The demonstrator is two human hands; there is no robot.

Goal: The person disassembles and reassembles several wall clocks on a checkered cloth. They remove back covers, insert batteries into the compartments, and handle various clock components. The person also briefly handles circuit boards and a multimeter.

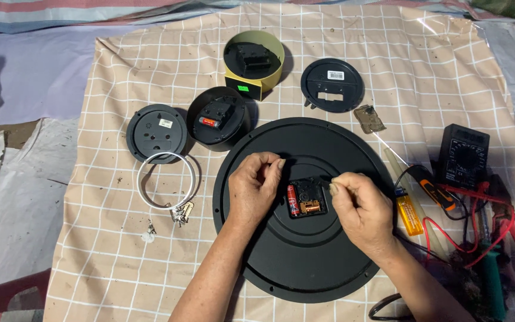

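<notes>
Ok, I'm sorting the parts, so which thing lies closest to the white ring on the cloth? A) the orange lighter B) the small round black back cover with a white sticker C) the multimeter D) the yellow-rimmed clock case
B: the white ring overlaps the lower edge of the small round black back cover; the other three lie well away.

Whatever the left fingers pinch is too small to tell; the right fingers hide their own tips beside the open movement, and both forearms run off the lower edge
</notes>
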